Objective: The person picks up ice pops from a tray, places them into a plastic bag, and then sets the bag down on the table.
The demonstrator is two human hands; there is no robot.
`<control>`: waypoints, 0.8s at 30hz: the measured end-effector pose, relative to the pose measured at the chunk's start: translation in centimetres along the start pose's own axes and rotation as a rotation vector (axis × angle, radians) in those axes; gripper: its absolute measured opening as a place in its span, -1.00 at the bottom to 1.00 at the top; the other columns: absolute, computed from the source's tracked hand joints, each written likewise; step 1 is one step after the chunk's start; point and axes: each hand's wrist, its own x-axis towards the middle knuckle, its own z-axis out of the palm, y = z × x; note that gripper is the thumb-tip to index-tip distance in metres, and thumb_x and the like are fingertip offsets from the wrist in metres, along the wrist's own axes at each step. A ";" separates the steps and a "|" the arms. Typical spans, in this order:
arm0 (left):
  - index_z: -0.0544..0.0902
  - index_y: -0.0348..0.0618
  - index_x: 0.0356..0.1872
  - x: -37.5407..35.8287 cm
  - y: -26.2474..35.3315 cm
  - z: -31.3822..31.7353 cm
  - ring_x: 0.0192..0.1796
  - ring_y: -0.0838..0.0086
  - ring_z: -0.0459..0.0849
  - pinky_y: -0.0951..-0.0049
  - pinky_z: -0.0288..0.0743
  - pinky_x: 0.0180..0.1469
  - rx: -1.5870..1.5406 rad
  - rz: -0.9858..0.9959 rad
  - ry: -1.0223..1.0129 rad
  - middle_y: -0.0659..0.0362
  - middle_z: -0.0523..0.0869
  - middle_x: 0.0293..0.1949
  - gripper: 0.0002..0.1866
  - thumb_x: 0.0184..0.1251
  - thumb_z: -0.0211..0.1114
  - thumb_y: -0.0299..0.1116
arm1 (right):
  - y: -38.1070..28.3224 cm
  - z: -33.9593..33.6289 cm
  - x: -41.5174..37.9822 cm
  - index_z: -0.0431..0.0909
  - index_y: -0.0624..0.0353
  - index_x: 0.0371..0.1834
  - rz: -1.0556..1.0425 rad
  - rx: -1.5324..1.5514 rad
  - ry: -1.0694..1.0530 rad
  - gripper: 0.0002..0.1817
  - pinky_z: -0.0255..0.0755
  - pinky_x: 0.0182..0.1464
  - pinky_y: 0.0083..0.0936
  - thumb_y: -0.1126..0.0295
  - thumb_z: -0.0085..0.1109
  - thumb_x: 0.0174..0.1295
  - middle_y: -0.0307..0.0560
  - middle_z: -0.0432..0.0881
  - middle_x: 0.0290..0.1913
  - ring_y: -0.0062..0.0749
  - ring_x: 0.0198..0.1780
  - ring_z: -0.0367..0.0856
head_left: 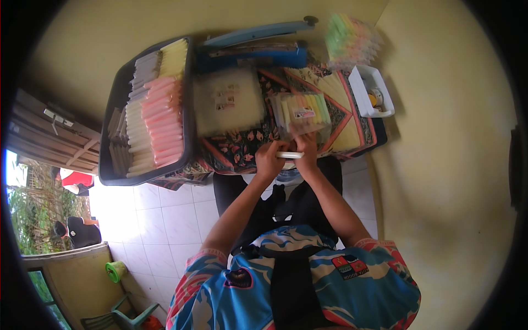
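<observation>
At the front edge of the table, my left hand [269,160] and my right hand [307,150] are close together, fingers closed. A short white rod-like piece [290,155] spans the gap between them, an end at each hand. Just beyond my fingers lies a clear plastic pack [304,113] of slim pastel sticks with a printed label. Its near edge reaches my right fingers; whether they grip it cannot be told. Left of it rests a blurred stack of clear plastic bags [228,102] with small labels.
A dark tray [188,110] holds rows of pink, white, yellow and grey sticks. Behind stands a blue long-armed device [258,36], apparently a bag sealer. Filled pastel packs [352,41] are piled at back right, near a white box [360,91]. Patterned cloth [242,148] covers the table.
</observation>
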 end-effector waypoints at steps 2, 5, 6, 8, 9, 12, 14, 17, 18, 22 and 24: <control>0.67 -0.08 -0.37 -0.1 -0.1 0.0 -0.48 0.18 0.63 0.22 0.46 -0.42 0.008 -0.006 -0.013 0.13 0.61 -0.56 -0.85 0.01 0.43 -0.52 | 0.3 0.2 0.3 0.48 0.22 0.26 -0.013 -0.024 -0.003 -0.40 0.07 0.40 0.18 0.54 0.21 0.04 0.14 0.57 0.19 0.22 0.40 0.29; 0.67 -0.08 -0.38 -0.1 -0.1 0.0 -0.48 0.18 0.62 0.22 0.45 -0.43 0.009 0.001 -0.007 0.13 0.61 -0.57 -0.85 0.01 0.44 -0.51 | -0.7 -0.4 1.4 0.45 0.21 0.30 -0.021 -0.057 0.009 -0.36 0.08 0.36 0.19 0.50 0.23 0.02 0.19 0.56 0.19 0.29 0.39 0.28; 0.68 -0.08 -0.38 -0.1 0.0 0.0 -0.49 0.18 0.62 0.22 0.45 -0.43 0.007 0.006 -0.001 0.13 0.60 -0.58 -0.85 0.01 0.44 -0.51 | -1.3 -0.8 1.8 0.46 0.21 0.29 -0.014 -0.065 0.003 -0.36 0.12 0.33 0.18 0.50 0.23 0.02 0.22 0.57 0.16 0.32 0.37 0.29; 0.69 -0.12 -0.41 0.0 -0.1 -0.1 -0.51 0.24 0.63 0.30 0.46 -0.45 0.024 0.032 0.006 0.12 0.63 -0.58 -0.87 0.01 0.47 -0.53 | -1.4 -0.8 2.1 0.46 0.19 0.30 -0.001 -0.081 -0.022 -0.37 0.14 0.30 0.16 0.47 0.25 0.04 0.26 0.56 0.15 0.35 0.36 0.30; 0.69 -0.12 -0.41 -0.1 -0.1 -0.2 -0.51 0.24 0.63 0.30 0.46 -0.45 0.029 0.030 0.001 0.12 0.63 -0.58 -0.87 0.02 0.47 -0.53 | -1.0 -0.3 1.9 0.45 0.17 0.31 0.006 -0.088 -0.041 -0.37 0.13 0.30 0.17 0.44 0.25 0.07 0.26 0.55 0.17 0.35 0.36 0.30; 0.68 -0.12 -0.41 0.0 0.2 -0.2 -0.51 0.24 0.64 0.30 0.47 -0.46 0.024 0.028 0.012 0.12 0.64 -0.58 -0.87 0.02 0.48 -0.53 | -0.2 0.4 1.5 0.37 0.15 0.39 0.001 -0.158 -0.100 -0.35 0.03 0.33 0.28 0.33 0.23 0.16 0.21 0.52 0.23 0.37 0.38 0.25; 0.68 -0.12 -0.41 0.1 0.3 -0.2 -0.52 0.24 0.65 0.31 0.47 -0.47 0.018 0.029 0.020 0.12 0.64 -0.58 -0.86 0.01 0.48 -0.53 | 0.1 0.6 1.5 0.32 0.15 0.43 -0.008 -0.206 -0.130 -0.32 -0.02 0.33 0.34 0.28 0.21 0.20 0.19 0.48 0.28 0.38 0.39 0.22; 0.68 -0.12 -0.42 0.1 0.2 -0.2 -0.52 0.23 0.66 0.31 0.48 -0.47 0.022 0.028 0.015 0.11 0.65 -0.58 -0.86 0.01 0.49 -0.53 | 0.0 0.6 1.5 0.29 0.13 0.45 -0.004 -0.248 -0.163 -0.31 -0.03 0.33 0.34 0.23 0.19 0.22 0.21 0.41 0.33 0.38 0.40 0.19; 0.68 -0.12 -0.42 0.1 0.1 -0.1 -0.51 0.23 0.66 0.31 0.49 -0.47 0.029 0.026 0.012 0.11 0.65 -0.58 -0.86 0.02 0.49 -0.52 | 0.1 0.6 1.5 0.29 0.13 0.45 0.004 -0.255 -0.176 -0.31 -0.02 0.33 0.34 0.22 0.18 0.23 0.21 0.39 0.34 0.38 0.40 0.19; 0.67 -0.12 -0.36 -0.2 -0.4 0.1 -0.50 0.22 0.68 0.31 0.51 -0.44 0.054 0.011 -0.025 0.10 0.66 -0.57 -0.84 0.04 0.48 -0.53 | -0.8 -0.3 1.5 0.26 0.11 0.47 0.030 -0.214 -0.174 -0.31 -0.05 0.37 0.30 0.26 0.18 0.25 0.21 0.34 0.35 0.42 0.40 0.17; 0.63 -0.14 -0.23 0.3 -0.2 0.3 -0.49 0.24 0.69 0.34 0.51 -0.44 -0.003 -0.018 -0.001 0.09 0.67 -0.55 -0.76 0.07 0.47 -0.54 | -0.7 -0.6 0.6 0.35 0.16 0.40 0.045 -0.141 -0.098 -0.36 0.09 0.35 0.18 0.35 0.22 0.20 0.20 0.40 0.31 0.32 0.36 0.26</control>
